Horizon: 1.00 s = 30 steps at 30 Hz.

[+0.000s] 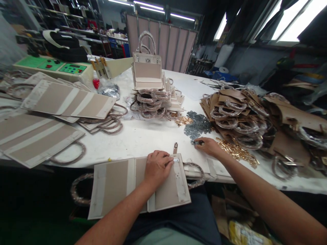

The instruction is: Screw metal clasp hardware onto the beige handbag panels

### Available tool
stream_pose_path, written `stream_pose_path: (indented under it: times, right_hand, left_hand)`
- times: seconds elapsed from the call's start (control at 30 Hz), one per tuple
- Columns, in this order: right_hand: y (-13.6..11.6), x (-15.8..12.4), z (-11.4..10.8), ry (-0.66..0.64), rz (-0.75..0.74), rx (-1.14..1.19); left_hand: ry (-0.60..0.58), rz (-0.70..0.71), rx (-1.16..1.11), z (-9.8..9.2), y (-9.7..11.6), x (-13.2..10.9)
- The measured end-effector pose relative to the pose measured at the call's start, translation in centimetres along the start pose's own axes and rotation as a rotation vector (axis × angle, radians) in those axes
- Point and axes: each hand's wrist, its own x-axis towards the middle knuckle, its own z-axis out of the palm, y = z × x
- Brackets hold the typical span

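An unfolded beige handbag body (116, 183) lies across the table's front edge and my lap, with plastic-wrapped handles at both ends. My left hand (158, 166) presses down on it with bent fingers, the tips beside a small shiny metal plate (176, 160). Just past its far edge a strap with a metal fitting (175, 147) sticks up. My right hand (206, 146) is at the near edge of a heap of small dark grey metal pieces (196, 126). Its fingers are pinched around something small and dark whose kind I cannot make out.
Gold-coloured fittings (240, 151) lie right of my right hand, before stacked brown bag parts (235, 112). A beige handbag (147, 69) stands on a pile at the back. Flat bag bodies (68, 100) cover the left, near a machine with green panels (51, 64).
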Motion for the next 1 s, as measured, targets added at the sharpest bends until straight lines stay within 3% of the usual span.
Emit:
stream_pose_path:
  times: [0.2, 0.4, 0.53, 0.63, 0.77, 0.9, 1.0]
  right_hand:
    - [0.3, 0.5, 0.8, -0.015, 0.010, 0.043]
    - [-0.7, 0.7, -0.5, 0.016, 0.002, 0.073]
    - [-2.5, -1.8, -2.0, -0.010, 0.037, 0.140]
    - [-5.4, -5.3, -2.3, -0.180, 0.040, 0.269]
    - [-9.1, -9.1, 0.1, -0.372, -0.036, 0.390]
    - [-10.0, -10.1, 3.4, -0.369, -0.036, 0.370]
    - [-9.6, -9.8, 4.4, -0.372, -0.044, 0.322]
  left_hand:
    - [-0.004, 0.003, 0.009, 0.1, 0.1, 0.0]
    - [-0.008, -0.003, 0.019, 0.2, 0.1, 0.0]
    - [-0.014, -0.006, 0.029, 0.4, 0.2, -0.2]
    - [-0.010, 0.002, 0.030, 0.5, 0.3, -0.3]
    - [-0.003, 0.007, 0.032, 0.6, 0.4, -0.4]
    - [0.005, 0.010, 0.031, 0.6, 0.4, -0.5]
    - [0.000, 0.012, 0.027, 0.6, 0.4, -0.5]
